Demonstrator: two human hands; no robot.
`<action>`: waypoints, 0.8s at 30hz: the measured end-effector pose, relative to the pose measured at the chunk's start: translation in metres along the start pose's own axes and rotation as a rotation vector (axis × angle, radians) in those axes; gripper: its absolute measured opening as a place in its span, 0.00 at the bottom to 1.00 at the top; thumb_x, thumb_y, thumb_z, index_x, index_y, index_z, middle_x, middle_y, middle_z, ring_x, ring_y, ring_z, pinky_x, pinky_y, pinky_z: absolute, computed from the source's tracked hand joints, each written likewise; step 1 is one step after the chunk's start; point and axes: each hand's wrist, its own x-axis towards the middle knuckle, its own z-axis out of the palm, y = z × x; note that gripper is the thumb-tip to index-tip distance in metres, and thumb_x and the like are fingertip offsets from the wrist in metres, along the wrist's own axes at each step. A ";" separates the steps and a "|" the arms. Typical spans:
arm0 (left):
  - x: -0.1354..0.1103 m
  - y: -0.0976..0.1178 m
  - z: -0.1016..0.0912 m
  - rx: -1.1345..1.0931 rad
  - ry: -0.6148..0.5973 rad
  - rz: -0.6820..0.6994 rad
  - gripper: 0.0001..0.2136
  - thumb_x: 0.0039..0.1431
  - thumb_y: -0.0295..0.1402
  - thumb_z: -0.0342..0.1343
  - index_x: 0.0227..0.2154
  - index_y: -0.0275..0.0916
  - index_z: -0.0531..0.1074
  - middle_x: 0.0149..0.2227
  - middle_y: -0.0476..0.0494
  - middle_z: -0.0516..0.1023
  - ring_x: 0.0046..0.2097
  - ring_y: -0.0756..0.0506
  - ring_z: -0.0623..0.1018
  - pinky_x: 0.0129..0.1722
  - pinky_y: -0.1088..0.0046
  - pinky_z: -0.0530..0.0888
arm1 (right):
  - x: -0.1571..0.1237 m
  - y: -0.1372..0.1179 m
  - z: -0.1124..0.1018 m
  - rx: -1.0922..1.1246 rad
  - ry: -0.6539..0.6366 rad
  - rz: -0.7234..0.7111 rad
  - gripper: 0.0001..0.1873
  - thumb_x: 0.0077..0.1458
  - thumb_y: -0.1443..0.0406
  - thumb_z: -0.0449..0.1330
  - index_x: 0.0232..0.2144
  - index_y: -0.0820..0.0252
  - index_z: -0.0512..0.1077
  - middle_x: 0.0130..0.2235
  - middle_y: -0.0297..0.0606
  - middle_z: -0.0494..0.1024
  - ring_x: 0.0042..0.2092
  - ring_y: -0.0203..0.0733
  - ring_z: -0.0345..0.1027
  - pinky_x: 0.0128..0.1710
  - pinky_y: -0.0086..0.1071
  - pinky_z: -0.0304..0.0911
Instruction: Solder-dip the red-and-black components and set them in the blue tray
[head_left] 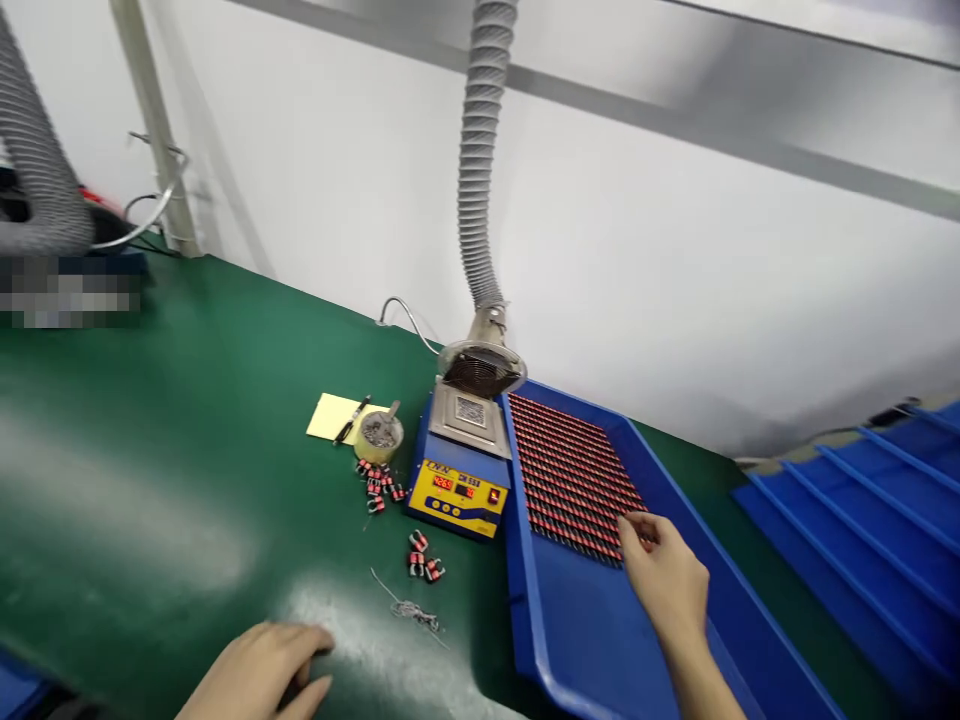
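Observation:
My right hand (pixel 664 575) reaches into a blue plastic tray (pixel 585 640), its fingertips at the near end of dense rows of small red-and-black components (pixel 574 470). Whether those fingers pinch a component is hidden. My left hand (pixel 259 672) lies curled on the green mat (pixel 150 480) at the bottom edge of the view, with something dark showing under it. Between my hands are loose red-and-black components (pixel 379 487), another small cluster of them (pixel 421 558), and a tangle of thin wire scraps (pixel 409 605).
A soldering station (pixel 459 490) with a red digital readout stands beside the tray, under a ribbed fume hose (pixel 480 150). A yellow pad with a pen (pixel 341 418) and a round tin (pixel 379 435) lie to its left. Blue ribbed trays (pixel 855 530) sit at far right.

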 end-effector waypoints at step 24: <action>0.133 0.094 -0.118 -0.692 0.126 0.146 0.08 0.55 0.32 0.60 0.39 0.42 0.75 0.47 0.51 0.77 0.50 0.48 0.74 0.52 0.76 0.67 | -0.120 -0.147 0.044 0.711 -0.630 -0.353 0.12 0.54 0.54 0.63 0.32 0.55 0.76 0.33 0.36 0.77 0.36 0.40 0.71 0.36 0.28 0.67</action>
